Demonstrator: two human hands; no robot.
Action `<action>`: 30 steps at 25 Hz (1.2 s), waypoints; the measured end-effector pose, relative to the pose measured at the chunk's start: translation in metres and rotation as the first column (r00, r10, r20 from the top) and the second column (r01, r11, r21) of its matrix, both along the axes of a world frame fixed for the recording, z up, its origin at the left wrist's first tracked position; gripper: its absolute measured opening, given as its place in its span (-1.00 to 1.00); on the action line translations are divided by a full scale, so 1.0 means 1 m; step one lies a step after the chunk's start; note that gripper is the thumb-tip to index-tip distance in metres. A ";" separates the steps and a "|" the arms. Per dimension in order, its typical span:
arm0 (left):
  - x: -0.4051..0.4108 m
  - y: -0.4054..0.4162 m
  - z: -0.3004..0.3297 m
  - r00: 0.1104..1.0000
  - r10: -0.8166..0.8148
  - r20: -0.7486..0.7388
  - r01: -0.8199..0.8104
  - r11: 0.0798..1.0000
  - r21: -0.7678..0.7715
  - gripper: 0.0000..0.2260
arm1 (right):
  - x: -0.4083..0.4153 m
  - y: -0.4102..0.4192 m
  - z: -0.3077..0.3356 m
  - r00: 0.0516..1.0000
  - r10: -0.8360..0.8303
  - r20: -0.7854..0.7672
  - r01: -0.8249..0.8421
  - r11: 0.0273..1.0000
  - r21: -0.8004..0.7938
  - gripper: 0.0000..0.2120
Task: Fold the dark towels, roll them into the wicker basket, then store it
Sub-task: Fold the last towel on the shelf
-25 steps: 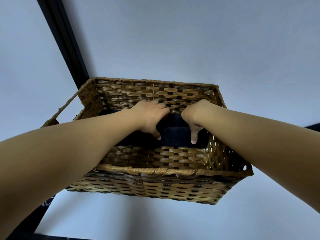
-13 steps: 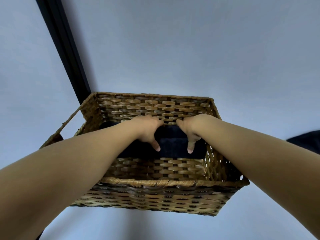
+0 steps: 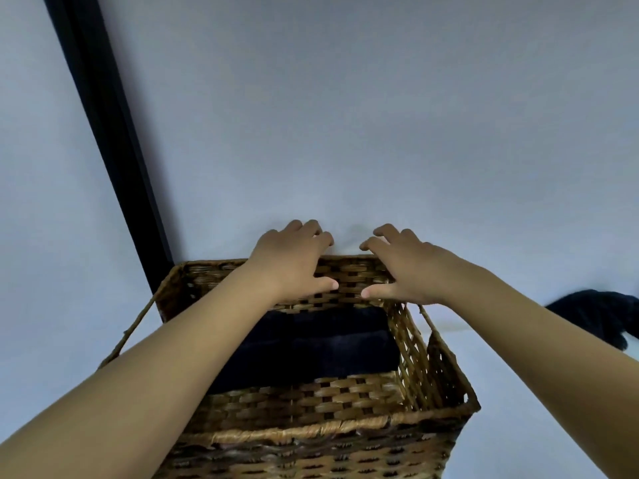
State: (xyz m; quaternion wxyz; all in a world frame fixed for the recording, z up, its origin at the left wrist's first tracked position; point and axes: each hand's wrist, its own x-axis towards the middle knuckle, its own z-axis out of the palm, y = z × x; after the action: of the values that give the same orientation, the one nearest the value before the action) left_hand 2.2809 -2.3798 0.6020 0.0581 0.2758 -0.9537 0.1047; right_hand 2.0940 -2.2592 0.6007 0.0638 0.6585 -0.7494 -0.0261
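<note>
I see the wicker basket (image 3: 311, 402) low centre on the pale surface (image 3: 380, 133), dark towels (image 3: 311, 344) lying inside, left hand (image 3: 294, 261) and right hand (image 3: 401, 267) over its far rim, fingers loosely curled and spread, thumbs against the weave, 1 more dark towel (image 3: 598, 312) at right, black bar (image 3: 107, 133) upper left

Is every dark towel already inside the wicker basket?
No, rolled dark towels lie in the wicker basket, but another dark towel lies outside it at the right edge of the view.
</note>
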 end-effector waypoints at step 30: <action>-0.428 0.289 -0.181 0.925 0.303 -0.231 -0.095 0.771 0.629 -0.52 | -0.401 0.263 -0.203 0.905 -0.358 0.230 0.393 0.911 -0.128 -0.44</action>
State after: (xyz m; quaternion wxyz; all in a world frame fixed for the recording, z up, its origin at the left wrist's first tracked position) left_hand 1.8528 -2.0913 0.4206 0.1085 0.3935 -0.8788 -0.2471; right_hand 1.6927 -1.9958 0.3980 0.0377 0.4925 -0.8645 0.0931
